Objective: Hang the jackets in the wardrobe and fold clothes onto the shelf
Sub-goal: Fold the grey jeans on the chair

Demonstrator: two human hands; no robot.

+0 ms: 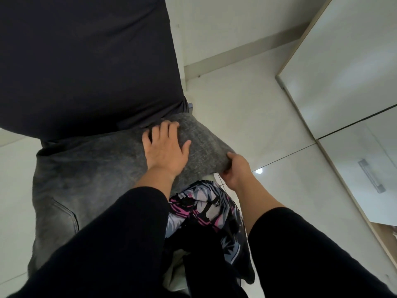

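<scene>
A pair of grey washed jeans (90,179) lies spread over a surface in front of me, with a back pocket showing at the lower left. My left hand (165,149) rests flat on the jeans, fingers spread. My right hand (235,168) pinches the folded edge of the jeans at their right side. Just below my hands lies a patterned garment (206,209) in black, pink, white and blue, partly hidden by my dark sleeves. A large dark garment (86,61) covers the upper left, overlapping the far end of the jeans.
Glossy white wardrobe doors (348,82) with a metal handle (370,176) stand at the right. Pale floor tiles (247,117) and a skirting board lie beyond the jeans. A white edge shows under the patterned garment.
</scene>
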